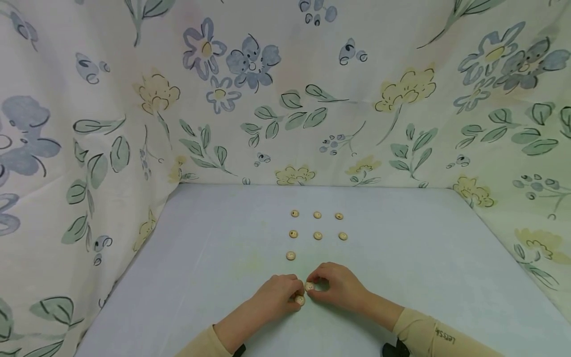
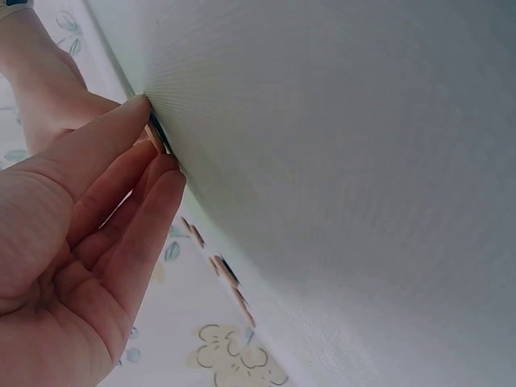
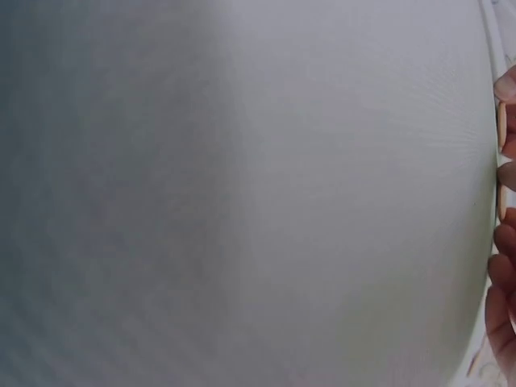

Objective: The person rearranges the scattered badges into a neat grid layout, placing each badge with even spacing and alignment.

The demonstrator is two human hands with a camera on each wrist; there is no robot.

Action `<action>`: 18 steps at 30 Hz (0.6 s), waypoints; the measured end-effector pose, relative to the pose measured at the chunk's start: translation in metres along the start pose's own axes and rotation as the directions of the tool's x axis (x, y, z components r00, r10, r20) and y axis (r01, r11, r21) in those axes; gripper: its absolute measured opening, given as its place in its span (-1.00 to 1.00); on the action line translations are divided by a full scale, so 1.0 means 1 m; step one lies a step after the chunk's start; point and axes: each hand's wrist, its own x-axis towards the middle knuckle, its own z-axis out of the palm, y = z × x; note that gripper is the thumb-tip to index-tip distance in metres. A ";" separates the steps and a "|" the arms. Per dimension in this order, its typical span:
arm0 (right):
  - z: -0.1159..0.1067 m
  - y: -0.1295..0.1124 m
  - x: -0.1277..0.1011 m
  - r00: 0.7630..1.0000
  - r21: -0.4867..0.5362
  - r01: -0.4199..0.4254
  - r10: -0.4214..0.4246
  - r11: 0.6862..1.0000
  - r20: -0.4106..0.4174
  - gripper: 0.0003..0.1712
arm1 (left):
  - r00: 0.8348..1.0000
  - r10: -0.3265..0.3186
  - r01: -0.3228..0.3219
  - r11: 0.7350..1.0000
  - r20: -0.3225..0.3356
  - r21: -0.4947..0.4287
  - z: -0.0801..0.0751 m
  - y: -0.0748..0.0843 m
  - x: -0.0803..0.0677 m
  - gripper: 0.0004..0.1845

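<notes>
Right now my left hand (image 1: 278, 292) sits low in the centre of the head view, fingers curled, pinching a small wooden button (image 1: 300, 300) against the pale tabletop (image 1: 424, 267). My right hand (image 1: 339, 285) is just beside it, fingertips nearly meeting the left ones — it pinches a second button (image 1: 309, 286), slightly higher in the frame than the first. The two buttons lie close together, almost touching.

Above my hands, toward the middle of the frame, a lone button (image 1: 291, 256) lies flat, and above that are two rows of three buttons (image 1: 317, 235), evenly spaced. Flowered cloth (image 1: 285, 99) hangs behind and down both sides.

From the left wrist view my fingers (image 2: 121, 201) lie fairly straight along the surface, the tips closing on the button's edge (image 2: 155, 135). From the right wrist view only my fingertips (image 3: 506, 234) show at the right edge — the rest is plain tabletop.
</notes>
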 end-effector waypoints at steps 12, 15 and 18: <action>0.000 -0.002 0.003 0.998 -0.125 0.062 -0.063 0.990 -0.008 -0.81 | 1.000 0.001 -0.001 1.000 0.002 -0.006 0.000 -0.001 0.000 -0.87; -0.002 -0.003 0.004 0.999 -0.105 0.039 -0.039 0.994 0.004 -0.83 | 1.000 0.000 0.000 1.000 0.006 -0.008 0.000 -0.001 0.000 -0.87; -0.004 -0.002 0.007 1.000 -0.083 -0.005 0.006 0.997 0.017 -0.85 | 1.000 -0.007 0.007 1.000 0.013 -0.009 0.000 -0.001 -0.001 -0.86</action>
